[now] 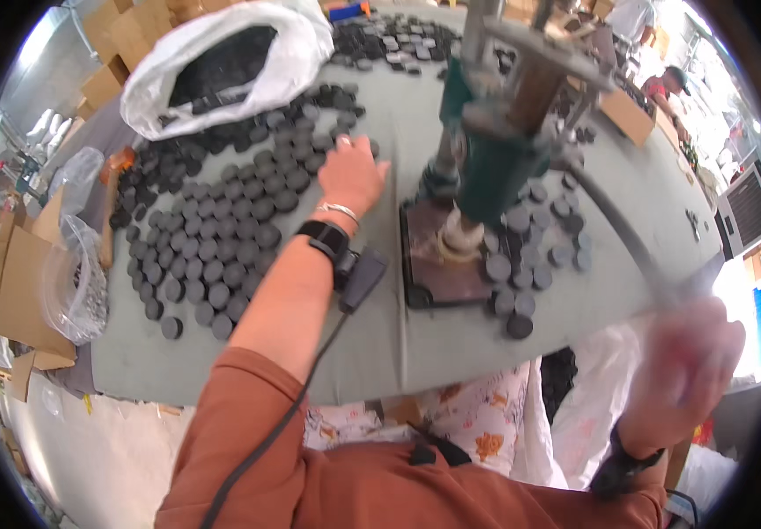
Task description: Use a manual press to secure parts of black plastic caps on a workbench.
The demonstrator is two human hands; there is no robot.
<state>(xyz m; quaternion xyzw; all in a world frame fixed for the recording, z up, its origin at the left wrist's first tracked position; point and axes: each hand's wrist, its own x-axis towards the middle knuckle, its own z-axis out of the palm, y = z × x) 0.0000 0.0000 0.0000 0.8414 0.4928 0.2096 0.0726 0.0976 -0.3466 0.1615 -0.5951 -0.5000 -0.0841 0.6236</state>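
My left hand (351, 176) reaches over the table to the upper edge of a group of round black discs (222, 212). Its thumb stands apart from the bent fingers, whose tips touch or hover by the discs. Right of it stands a green hand press (504, 167) on a dark base plate (429, 247), with a pale round piece (462, 236) under its head. A long grey lever (618, 220) runs from the press to my right hand (684, 370), which is motion-blurred but looks wrapped round the lever's end. More loose discs (530, 256) lie right of the base.
A white bag (230, 66) of black pieces lies at the far left, with more pieces (398, 40) at the back. Cardboard boxes (32, 282) and a clear bag (76, 286) stand left of the table. Another person (665, 93) is at the far right.
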